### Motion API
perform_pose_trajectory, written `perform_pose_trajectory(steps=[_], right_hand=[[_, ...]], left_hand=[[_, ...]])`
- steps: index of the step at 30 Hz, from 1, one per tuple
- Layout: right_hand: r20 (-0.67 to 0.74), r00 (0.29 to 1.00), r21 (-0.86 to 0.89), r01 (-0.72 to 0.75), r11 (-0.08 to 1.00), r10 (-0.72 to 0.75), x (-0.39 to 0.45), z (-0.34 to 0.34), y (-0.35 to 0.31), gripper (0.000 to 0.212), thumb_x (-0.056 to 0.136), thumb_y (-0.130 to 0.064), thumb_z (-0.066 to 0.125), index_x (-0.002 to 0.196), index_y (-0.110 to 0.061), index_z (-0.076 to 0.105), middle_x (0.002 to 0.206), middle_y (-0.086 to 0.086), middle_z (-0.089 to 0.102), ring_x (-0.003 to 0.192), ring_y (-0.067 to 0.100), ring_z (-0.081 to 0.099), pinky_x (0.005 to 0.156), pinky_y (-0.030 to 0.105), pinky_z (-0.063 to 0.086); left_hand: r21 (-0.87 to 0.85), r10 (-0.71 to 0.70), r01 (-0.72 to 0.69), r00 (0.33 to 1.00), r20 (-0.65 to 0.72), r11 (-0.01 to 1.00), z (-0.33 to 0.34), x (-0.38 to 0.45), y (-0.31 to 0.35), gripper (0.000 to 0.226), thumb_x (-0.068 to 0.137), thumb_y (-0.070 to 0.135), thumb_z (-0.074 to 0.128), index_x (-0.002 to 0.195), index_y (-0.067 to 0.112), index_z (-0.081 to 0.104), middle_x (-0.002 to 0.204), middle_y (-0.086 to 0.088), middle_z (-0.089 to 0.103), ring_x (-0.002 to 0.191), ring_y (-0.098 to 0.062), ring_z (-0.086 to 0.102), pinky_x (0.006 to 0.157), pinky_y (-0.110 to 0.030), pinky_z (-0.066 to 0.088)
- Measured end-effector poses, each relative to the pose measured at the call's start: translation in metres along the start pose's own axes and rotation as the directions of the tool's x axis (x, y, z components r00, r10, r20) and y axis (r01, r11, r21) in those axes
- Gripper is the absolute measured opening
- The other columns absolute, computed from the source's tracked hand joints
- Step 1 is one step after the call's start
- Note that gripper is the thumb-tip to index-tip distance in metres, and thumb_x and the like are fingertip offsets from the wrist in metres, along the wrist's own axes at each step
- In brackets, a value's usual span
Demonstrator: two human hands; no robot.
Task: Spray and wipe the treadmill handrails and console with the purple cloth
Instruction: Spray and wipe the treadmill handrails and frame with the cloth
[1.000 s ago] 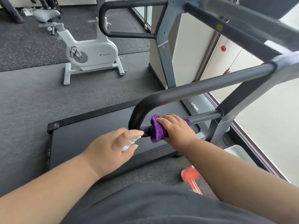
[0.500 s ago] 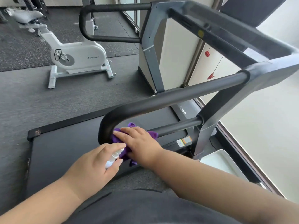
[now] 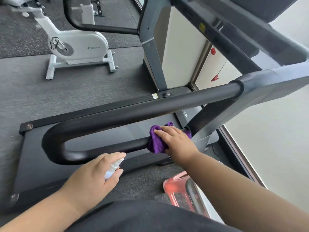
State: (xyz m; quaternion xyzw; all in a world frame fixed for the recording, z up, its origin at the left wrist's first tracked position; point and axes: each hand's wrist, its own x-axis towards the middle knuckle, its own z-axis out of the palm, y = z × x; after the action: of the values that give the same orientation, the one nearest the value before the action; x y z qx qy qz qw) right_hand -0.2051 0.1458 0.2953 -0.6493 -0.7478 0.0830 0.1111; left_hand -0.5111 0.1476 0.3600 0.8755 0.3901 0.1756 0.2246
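The near black handrail (image 3: 117,114) of the treadmill loops from the grey upright at right, round a bend at left, and back along a lower bar (image 3: 103,149). My right hand (image 3: 175,139) presses the purple cloth (image 3: 156,141) around the right end of that lower bar, close to the upright. My left hand (image 3: 93,178) holds a small white spray bottle (image 3: 112,168) just below the lower bar, nozzle toward it. The far handrail (image 3: 93,28) shows at top. The console (image 3: 260,7) is mostly cut off at the upper right.
The treadmill belt (image 3: 41,164) lies under the rails. A white exercise bike (image 3: 75,46) stands on the mat beyond. A pink stool-like object (image 3: 177,185) sits by my right arm, next to a window wall (image 3: 275,148) at right. A red safety clip (image 3: 214,78) hangs from the console.
My right hand slid the cloth along the lower bar from the bend at left to the right end by the upright. My left hand stayed below the bar with the bottle.
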Motion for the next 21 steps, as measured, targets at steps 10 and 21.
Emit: perform_pose_trajectory(steps=[10,21], right_hand=[[-0.199,0.918,0.245,-0.293,0.924,0.343,-0.035,0.024,0.005,0.087,0.067,0.007,0.073,0.145,-0.021,0.047,0.15,0.006,0.044,0.14,0.033,0.033,0.117,0.037,0.018],[-0.139,0.894,0.59,-0.272,0.76,0.427,-0.027,0.059,-0.195,0.073,0.08,0.008,0.058,0.145,-0.022,0.046,0.139,-0.014,0.037,0.133,0.001,0.03,0.107,0.0,0.008]], left_hand=[[0.034,-0.123,0.126,0.991,-0.06,0.991,0.005,-0.027,-0.006,0.043,0.088,0.038,0.064,0.127,0.038,0.047,0.106,0.022,0.063,0.079,-0.007,0.064,0.065,-0.019,0.049],[-0.143,-0.29,0.274,0.952,-0.099,0.951,-0.054,-0.125,-0.068,0.064,0.087,0.04,0.065,0.135,0.056,0.025,0.105,0.032,0.057,0.087,0.004,0.057,0.075,-0.013,0.043]])
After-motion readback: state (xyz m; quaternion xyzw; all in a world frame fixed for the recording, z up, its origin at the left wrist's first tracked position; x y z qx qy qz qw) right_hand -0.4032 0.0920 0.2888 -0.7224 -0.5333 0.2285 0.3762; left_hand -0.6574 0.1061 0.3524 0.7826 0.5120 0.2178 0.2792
